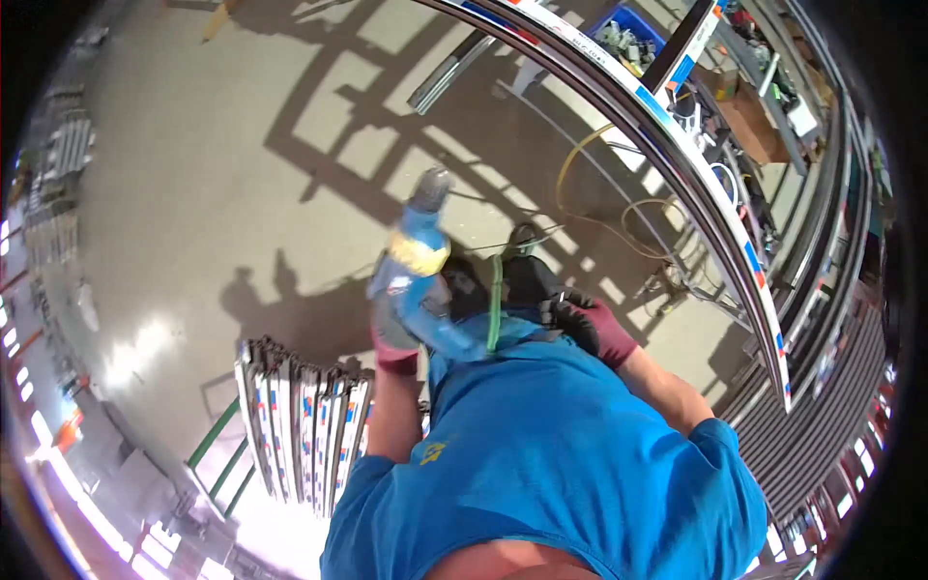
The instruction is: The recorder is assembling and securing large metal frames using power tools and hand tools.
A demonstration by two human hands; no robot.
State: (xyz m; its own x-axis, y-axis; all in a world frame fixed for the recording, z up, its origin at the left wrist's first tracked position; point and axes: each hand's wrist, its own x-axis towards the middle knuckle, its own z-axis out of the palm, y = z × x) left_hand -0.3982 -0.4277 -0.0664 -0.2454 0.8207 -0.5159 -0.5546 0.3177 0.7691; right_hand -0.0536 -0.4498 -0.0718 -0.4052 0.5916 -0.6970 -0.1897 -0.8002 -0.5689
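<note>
Blue shirt filled six o'clock; left hand gripped a power tool pointing toward twelve; right hand bent inward near four, hold unclear.

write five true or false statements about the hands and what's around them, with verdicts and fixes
1. The left hand holds a blue power tool. True.
2. The right hand is bare. False: it wears a black and maroon glove.
3. A blue bin sits at the upper right. True.
4. The person's shirt is red. False: it is blue.
5. The tool has a yellow patch. True.
</note>
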